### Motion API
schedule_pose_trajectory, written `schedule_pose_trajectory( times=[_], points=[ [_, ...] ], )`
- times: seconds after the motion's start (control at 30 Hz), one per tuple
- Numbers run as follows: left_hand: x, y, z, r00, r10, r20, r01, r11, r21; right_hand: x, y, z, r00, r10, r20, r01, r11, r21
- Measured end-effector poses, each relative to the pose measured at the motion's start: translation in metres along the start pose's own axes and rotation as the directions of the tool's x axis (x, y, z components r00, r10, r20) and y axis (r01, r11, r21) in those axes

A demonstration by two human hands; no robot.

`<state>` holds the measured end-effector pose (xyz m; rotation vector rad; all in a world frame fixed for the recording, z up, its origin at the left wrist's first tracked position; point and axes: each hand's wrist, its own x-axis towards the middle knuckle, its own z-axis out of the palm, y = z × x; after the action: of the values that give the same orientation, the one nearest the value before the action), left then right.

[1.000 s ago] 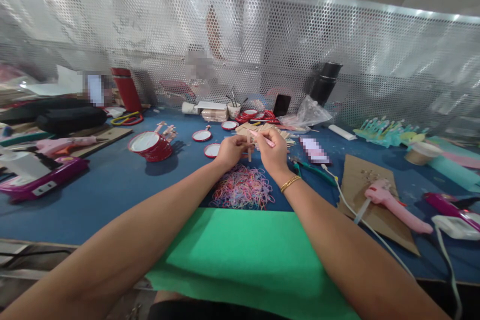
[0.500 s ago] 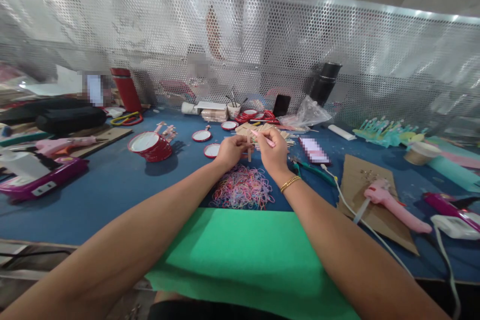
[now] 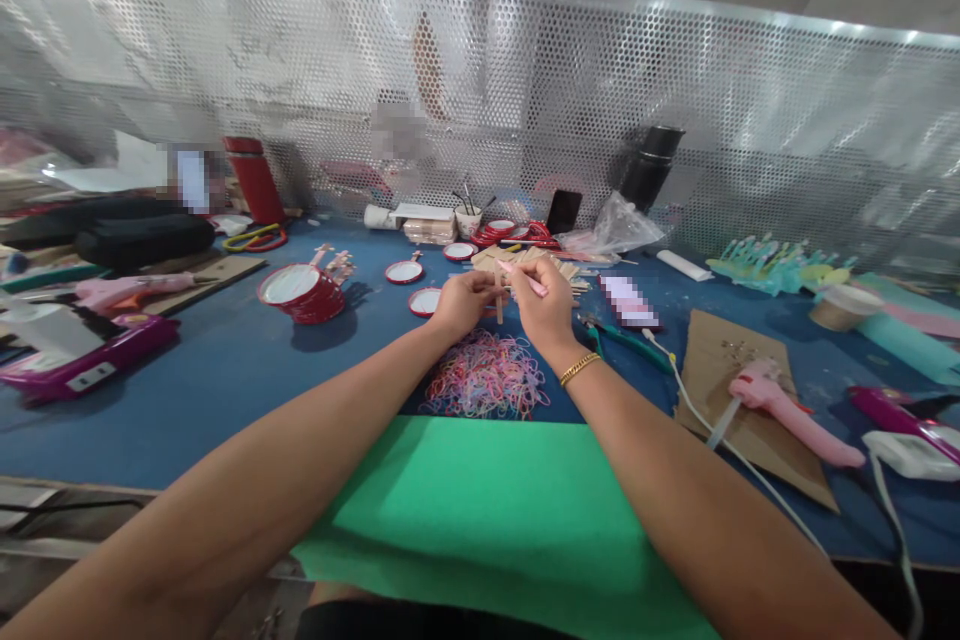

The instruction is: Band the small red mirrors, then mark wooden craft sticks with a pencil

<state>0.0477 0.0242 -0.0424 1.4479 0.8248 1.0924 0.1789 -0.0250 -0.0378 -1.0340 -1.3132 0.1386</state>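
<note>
Between the thumb and fingers of my left hand (image 3: 465, 305) is a flat wooden craft stick (image 3: 499, 310), held upright. My right hand (image 3: 549, 305) is closed round a slim pink pen-like tool (image 3: 538, 288), its pointed end close to the top of the stick. Whether the tip touches the wood I cannot tell. Just below both hands lies a heap of small coloured rubber bands (image 3: 487, 375). More wooden sticks (image 3: 566, 265) are piled behind my right hand. A red-rimmed white disc (image 3: 424, 302) is partly hidden by my left hand.
A stack of red-rimmed discs (image 3: 304, 295) stands left. Green-handled pliers (image 3: 634, 340), a phone (image 3: 630, 302), and a pink glue gun (image 3: 795, 410) on cardboard (image 3: 720, 340) lie right, with a white cable (image 3: 720, 430). Green cloth (image 3: 487, 500) covers the near edge. Perforated metal (image 3: 315, 50) stands behind.
My right hand and the pink tool have shifted very slightly left over the stick. My left hand keeps its hold, nearly still.
</note>
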Motion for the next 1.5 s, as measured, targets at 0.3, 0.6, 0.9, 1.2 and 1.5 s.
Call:
schedule_pose_trajectory(
  times=[0.3, 0.6, 0.9, 1.2, 1.5],
  points=[
    [-0.0017, 0.0026, 0.0008, 1.0, -0.016, -0.008, 0.017, 0.999, 0.042, -0.0006, 0.0014, -0.0001, 0.999, 0.032, -0.011, -0.032, 0.999, -0.008],
    [-0.0008, 0.0014, -0.0005, 1.0, -0.008, -0.005, 0.008, 0.998, 0.055, 0.0002, 0.0018, -0.0014, 0.999, 0.045, -0.027, -0.046, 0.999, -0.022],
    [0.0008, -0.0003, -0.0003, 1.0, -0.004, -0.006, 0.004, 1.0, 0.029, 0.0003, 0.0017, -0.0006, 1.0, 0.026, 0.003, -0.026, 1.0, -0.011],
    [0.0, -0.0007, 0.0, 1.0, 0.017, -0.001, -0.017, 0.999, 0.03, -0.0004, -0.0026, -0.0005, 0.999, 0.02, 0.025, -0.021, 1.0, 0.021],
    [0.001, -0.0018, -0.0001, 1.0, 0.002, 0.002, -0.002, 1.0, 0.024, 0.0004, -0.0043, -0.0015, 1.0, 0.016, 0.0, -0.016, 1.0, -0.002]
  ],
)
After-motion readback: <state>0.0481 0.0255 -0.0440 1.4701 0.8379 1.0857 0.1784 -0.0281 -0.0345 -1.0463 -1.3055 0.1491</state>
